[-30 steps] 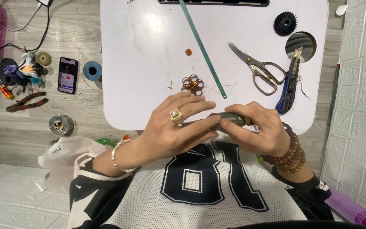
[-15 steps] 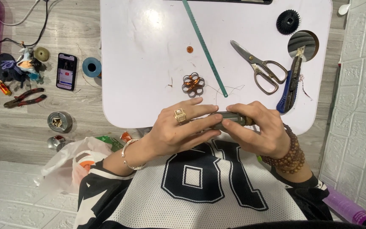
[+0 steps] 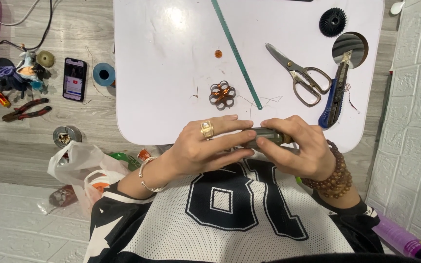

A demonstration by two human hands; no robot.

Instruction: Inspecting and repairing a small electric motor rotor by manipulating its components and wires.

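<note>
both the left hand (image 3: 210, 146) and the right hand (image 3: 296, 148) are closed on a small dark tool (image 3: 264, 137) just below the white table (image 3: 171, 73), which looks hard, light and best held at its ends.

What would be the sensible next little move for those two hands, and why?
Probably set the dark tool down on the white table beside the copper coil. Both the left hand and the right hand grip the tool at the table's near edge, and the coil lies untouched just beyond them.

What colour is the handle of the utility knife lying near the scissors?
The utility knife has a blue handle with black parts, seen in the head view, just right of the scissors.
</note>
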